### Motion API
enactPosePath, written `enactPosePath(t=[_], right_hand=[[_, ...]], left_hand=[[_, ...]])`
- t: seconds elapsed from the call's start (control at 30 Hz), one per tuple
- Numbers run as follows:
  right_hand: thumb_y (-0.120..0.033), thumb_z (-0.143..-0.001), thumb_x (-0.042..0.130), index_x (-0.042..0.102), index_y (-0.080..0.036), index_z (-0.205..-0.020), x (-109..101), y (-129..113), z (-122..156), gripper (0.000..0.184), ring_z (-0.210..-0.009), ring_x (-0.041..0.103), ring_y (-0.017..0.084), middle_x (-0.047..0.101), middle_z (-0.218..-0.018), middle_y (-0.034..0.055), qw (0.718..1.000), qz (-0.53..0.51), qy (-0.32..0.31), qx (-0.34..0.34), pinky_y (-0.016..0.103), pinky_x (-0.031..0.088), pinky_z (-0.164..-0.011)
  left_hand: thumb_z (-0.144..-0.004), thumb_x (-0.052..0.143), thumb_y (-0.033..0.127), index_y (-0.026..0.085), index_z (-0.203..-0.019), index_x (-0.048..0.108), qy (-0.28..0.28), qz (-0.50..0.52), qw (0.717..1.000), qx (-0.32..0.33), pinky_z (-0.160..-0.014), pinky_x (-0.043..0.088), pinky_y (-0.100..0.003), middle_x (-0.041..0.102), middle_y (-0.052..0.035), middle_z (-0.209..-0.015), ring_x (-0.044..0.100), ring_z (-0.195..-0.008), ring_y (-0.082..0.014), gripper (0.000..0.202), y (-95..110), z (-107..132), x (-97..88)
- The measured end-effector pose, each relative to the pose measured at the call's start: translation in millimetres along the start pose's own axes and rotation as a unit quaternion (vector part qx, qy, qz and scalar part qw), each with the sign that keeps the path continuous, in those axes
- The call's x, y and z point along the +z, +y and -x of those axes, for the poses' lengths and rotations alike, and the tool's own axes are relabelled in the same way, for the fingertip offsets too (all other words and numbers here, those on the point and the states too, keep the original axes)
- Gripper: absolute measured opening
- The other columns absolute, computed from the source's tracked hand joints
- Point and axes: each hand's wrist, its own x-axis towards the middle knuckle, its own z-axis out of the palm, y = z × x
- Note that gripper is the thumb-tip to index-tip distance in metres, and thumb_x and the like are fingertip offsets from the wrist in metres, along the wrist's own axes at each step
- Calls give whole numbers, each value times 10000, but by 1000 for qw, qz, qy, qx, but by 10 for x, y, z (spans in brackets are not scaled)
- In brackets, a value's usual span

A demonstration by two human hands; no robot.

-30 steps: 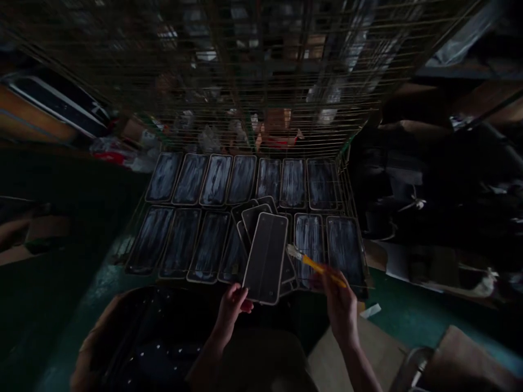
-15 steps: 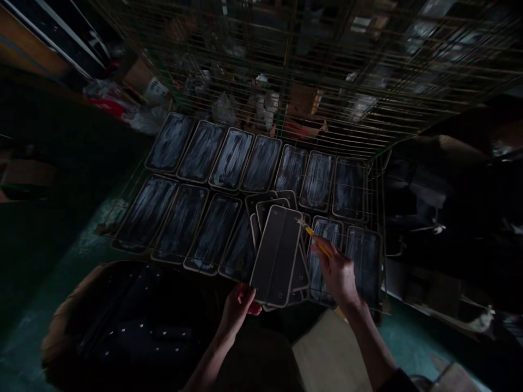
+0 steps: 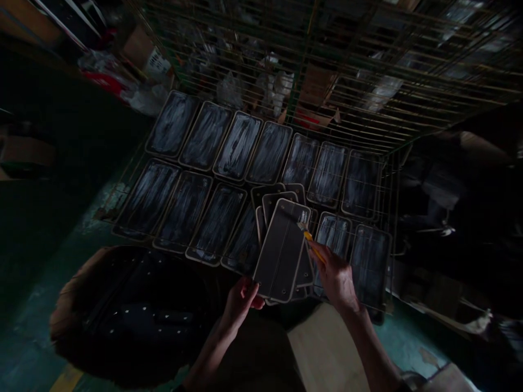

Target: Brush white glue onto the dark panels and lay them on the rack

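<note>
My left hand grips the lower left corner of a dark rectangular panel with rounded corners, a pale rim and a line down its middle. The panel lies tilted on top of a loose stack of similar panels. In my right hand is a brush with a yellow handle, its bristles touching the panel near the upper right corner. A whitish smear shows on the panel beside the bristles. The fingers of my right hand are closed around the handle.
Two rows of dark panels with whitish streaks lie around the stack on a wire surface. Behind them stands a wire cage holding bags and cardboard. A round container with dark studded pieces is at the lower left. Cardboard lies near my right forearm.
The brush has moved from the panel's right edge onto its face, and a whitish smear now shows there. My left hand keeps its hold on the corner. The view has shifted slightly.
</note>
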Motion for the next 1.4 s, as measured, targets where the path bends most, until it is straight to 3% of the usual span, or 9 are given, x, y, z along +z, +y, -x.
enactPosePath(t=[0.2, 0.4, 0.53, 0.7, 0.77, 0.9, 1.07, 1.2, 1.4], right_hand=[[-162, -956, 461, 506, -253, -1309, 11, -335, 754, 367, -925, 682, 184, 692, -1093, 64, 997, -29, -66, -17, 306, 575, -792], [-175, -937, 470, 515, -293, -1291, 1, -660, 1169, 376, -717, 696, 184, 717, -894, 55, 988, -91, -125, -7, 272, 591, -591], [-225, -950, 493, 547, -279, -1232, -67, -697, 1015, 292, -803, 710, 178, 725, -975, 44, 975, -160, -155, 23, 264, 598, -657], [-259, -977, 460, 548, -250, -1231, -155, -426, 502, 268, -769, 700, 134, 722, -907, 13, 965, -192, -172, 48, 233, 572, -691], [-285, -982, 456, 542, -245, -1236, -175, -263, 249, 271, -777, 700, 130, 719, -885, 4, 970, -183, -145, 66, 232, 566, -707], [-350, -984, 444, 568, -231, -1197, -174, -20, -234, 273, -819, 709, 148, 726, -919, 15, 991, -116, -24, 68, 257, 567, -743], [-376, -987, 432, 588, -221, -1189, -46, 54, -577, 298, -824, 712, 168, 737, -912, 30, 997, -33, 50, 50, 269, 558, -733], [-326, -987, 438, 592, -209, -1196, 94, -41, -410, 285, -812, 711, 167, 735, -977, 47, 1000, -6, 6, 16, 260, 556, -699], [-209, -955, 477, 561, -236, -1254, 70, -503, 443, 311, -830, 702, 181, 720, -1027, 66, 991, -45, -116, -55, 292, 576, -720]], left_hand=[[-742, 673, 549, 169, -800, 517, -13, 4, 1000, 0, -506, 537, -264, 670, -29, -569, 654, -488, -171, 416, -53, -32, -37], [-739, 676, 542, 167, -817, 529, -17, 18, 1000, -14, -511, 540, -269, 662, -18, -563, 656, -492, -172, 411, -67, -44, -47], [-716, 695, 541, 165, -787, 540, -5, 19, 1000, -16, -492, 524, -251, 664, -25, -569, 646, -483, -162, 413, -22, -30, -29], [-732, 672, 554, 162, -777, 537, -8, 9, 1000, 1, -462, 500, -234, 637, -15, -529, 618, -454, -148, 417, -14, -30, -29], [-732, 671, 556, 158, -782, 541, -6, 6, 1000, 6, -460, 498, -234, 640, -17, -542, 619, -459, -148, 422, -25, -31, -34], [-729, 673, 561, 153, -784, 549, -4, 12, 1000, 8, -459, 499, -239, 642, -19, -552, 622, -466, -152, 430, -64, -45, -46], [-738, 672, 556, 154, -779, 562, -9, 16, 1000, 4, -474, 506, -243, 648, -23, -567, 639, -491, -162, 420, -54, -44, -58], [-727, 688, 549, 161, -781, 564, -1, 19, 1000, -4, -491, 518, -250, 651, -17, -579, 648, -499, -165, 411, -9, -27, -54], [-739, 685, 531, 153, -793, 579, -9, 27, 1000, -5, -510, 519, -253, 665, -25, -597, 657, -504, -168, 397, -42, -30, -76]])
